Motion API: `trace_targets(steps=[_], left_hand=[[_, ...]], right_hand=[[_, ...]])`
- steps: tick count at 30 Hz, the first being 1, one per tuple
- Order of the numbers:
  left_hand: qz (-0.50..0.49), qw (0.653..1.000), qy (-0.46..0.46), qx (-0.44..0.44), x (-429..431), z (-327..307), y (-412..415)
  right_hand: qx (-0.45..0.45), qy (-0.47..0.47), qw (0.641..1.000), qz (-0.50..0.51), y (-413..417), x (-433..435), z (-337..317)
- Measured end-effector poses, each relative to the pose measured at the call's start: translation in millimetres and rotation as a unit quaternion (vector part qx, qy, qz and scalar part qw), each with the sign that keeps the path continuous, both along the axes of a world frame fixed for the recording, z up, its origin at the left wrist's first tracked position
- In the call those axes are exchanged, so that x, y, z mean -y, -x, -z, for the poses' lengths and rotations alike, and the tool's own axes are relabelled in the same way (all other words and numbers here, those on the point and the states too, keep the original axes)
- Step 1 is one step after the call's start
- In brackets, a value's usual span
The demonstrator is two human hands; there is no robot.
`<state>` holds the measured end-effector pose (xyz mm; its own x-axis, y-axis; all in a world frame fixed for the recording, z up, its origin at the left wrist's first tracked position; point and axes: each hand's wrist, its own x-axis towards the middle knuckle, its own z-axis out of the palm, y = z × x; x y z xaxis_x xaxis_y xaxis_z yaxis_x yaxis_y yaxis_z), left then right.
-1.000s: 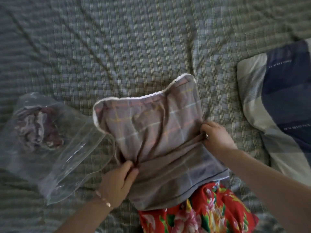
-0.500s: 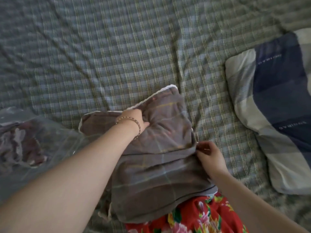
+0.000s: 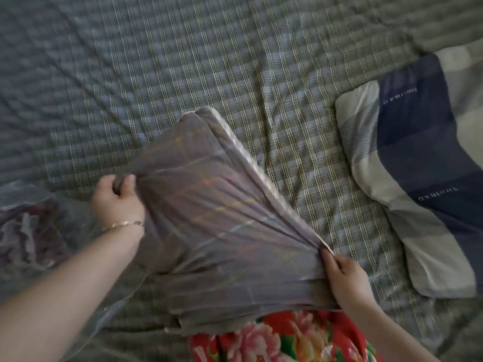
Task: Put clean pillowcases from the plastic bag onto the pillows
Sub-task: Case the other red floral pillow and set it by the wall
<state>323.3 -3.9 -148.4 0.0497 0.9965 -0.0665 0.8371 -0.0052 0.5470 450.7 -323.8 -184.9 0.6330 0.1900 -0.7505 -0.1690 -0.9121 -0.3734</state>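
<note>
Hands (image 3: 118, 202) (image 3: 349, 282) on opposite pillowcase (image 3: 222, 231) edges

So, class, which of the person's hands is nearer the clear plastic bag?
Left. The left hand grips the pillowcase just beside the plastic bag; the right hand pinches the pillowcase's far side, away from it.

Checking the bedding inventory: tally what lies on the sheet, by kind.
Pillows: 2 (red floral pillow, blue-and-grey pillow)
Pillowcases out of the bag: 1 (grey plaid pillowcase)
Plastic bags: 1 (plastic bag, purplish cloth inside)
Total: 4
</note>
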Motion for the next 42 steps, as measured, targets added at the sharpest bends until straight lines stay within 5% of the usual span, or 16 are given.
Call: trace_targets(steps=[5,9,11,14,16,19,24,26,29,31,34,37,40,42], left_hand=[[0.040,0.996,0.076,-0.027,-5,17,-50],[0.206,0.974,0.089,0.022,13,31,-64],[0.277,0.960,0.044,0.019,36,23,-31],[0.352,0.936,0.022,0.007,91,10,51],[0.412,0.904,0.106,-0.053,130,13,105],[0.442,0.869,0.174,-0.136,158,30,148],[0.341,0.923,0.168,-0.056,150,27,139],[0.225,0.949,0.222,0.011,159,12,145],[0.090,0.932,0.290,0.199,175,-8,167],[0.125,0.927,0.262,0.236,178,-15,196],[0.257,0.923,0.198,0.209,192,-16,242],[0.440,0.852,0.257,0.120,204,7,261],[0.440,0.798,0.413,0.016,192,14,231],[0.328,0.843,0.425,-0.032,175,20,207]], right_hand=[[-0.075,0.092,0.989,0.091,2,25,23],[0.017,0.172,0.970,0.173,-14,13,36],[0.099,0.209,0.965,0.127,-7,-10,24],[0.281,-0.045,0.955,-0.080,33,-46,-3],[0.271,-0.185,0.901,-0.285,69,-60,-22],[0.220,-0.161,0.813,-0.514,102,-73,-25],[0.294,-0.199,0.783,-0.510,107,-91,-17],[0.278,-0.233,0.776,-0.517,116,-92,-26],[0.213,-0.279,0.794,-0.497,137,-92,-44],[0.187,-0.308,0.788,-0.499,149,-92,-57],[0.148,-0.371,0.722,-0.565,168,-68,-68],[0.187,-0.273,0.665,-0.670,178,-27,-60],[0.189,-0.068,0.707,-0.678,175,-9,-45],[0.186,0.030,0.768,-0.613,186,-12,-49]])
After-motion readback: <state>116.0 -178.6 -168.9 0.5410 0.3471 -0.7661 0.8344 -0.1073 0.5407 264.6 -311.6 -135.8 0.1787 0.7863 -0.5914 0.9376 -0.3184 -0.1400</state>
